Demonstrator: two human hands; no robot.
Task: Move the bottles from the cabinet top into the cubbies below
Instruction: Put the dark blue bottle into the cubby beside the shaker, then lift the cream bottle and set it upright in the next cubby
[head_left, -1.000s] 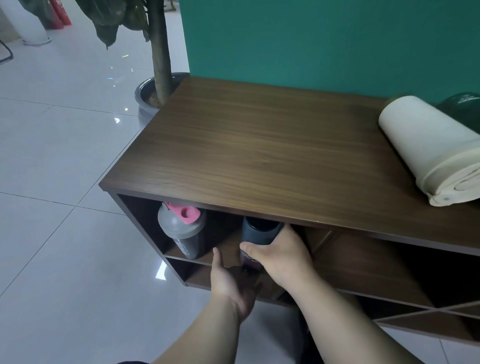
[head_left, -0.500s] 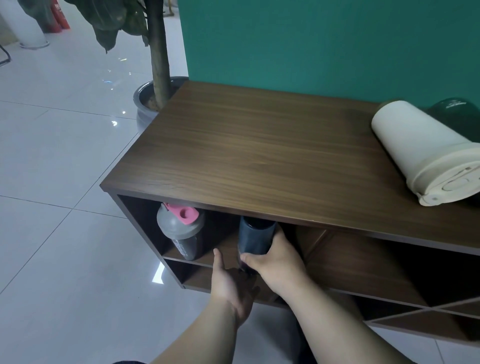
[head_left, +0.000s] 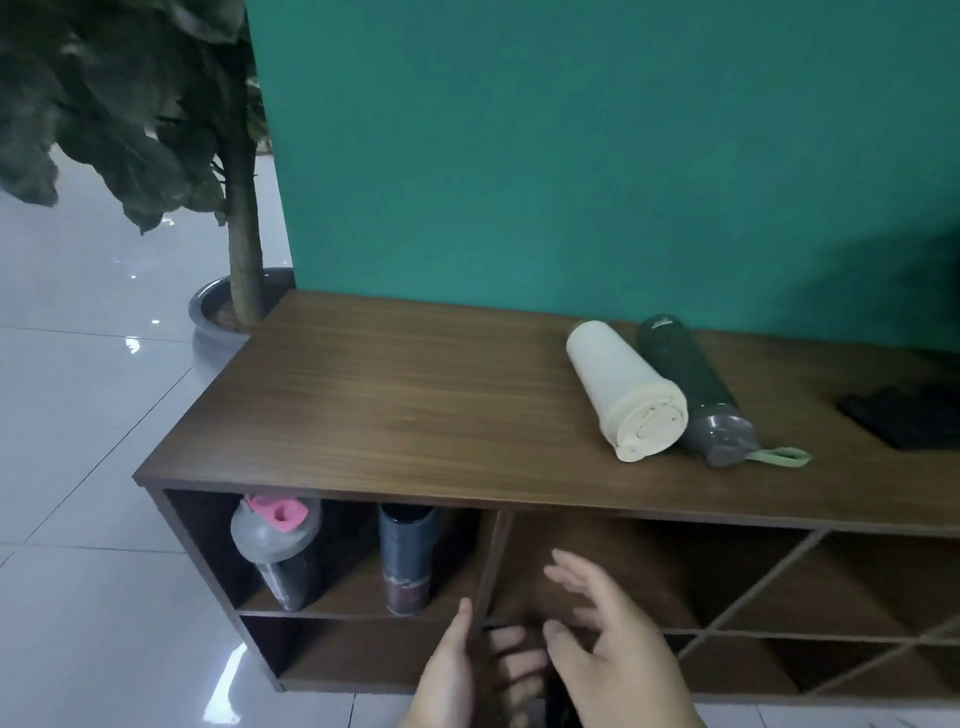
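Observation:
On the wooden cabinet top (head_left: 395, 405) two bottles lie on their sides: a cream bottle (head_left: 621, 387) and, touching it on the right, a dark green bottle (head_left: 693, 384) with a grey cap and green loop. In the upper left cubby (head_left: 358, 597) stand a grey shaker with a pink lid (head_left: 278, 551) and a dark blue bottle (head_left: 405, 558). My left hand (head_left: 467, 675) and my right hand (head_left: 608, 634) hover in front of the cubbies with fingers spread, holding nothing.
A potted tree (head_left: 241, 260) stands at the cabinet's left end by the teal wall (head_left: 571, 156). A black flat object (head_left: 909, 415) lies on the top at far right. Diagonal-divided cubbies (head_left: 779, 597) sit to the right. Glossy tiled floor (head_left: 93, 571) lies to the left.
My right hand has let go of the dark blue bottle, which now stands in the upper left cubby. Both hands have drawn back and opened. The view has pulled back and shifted right.

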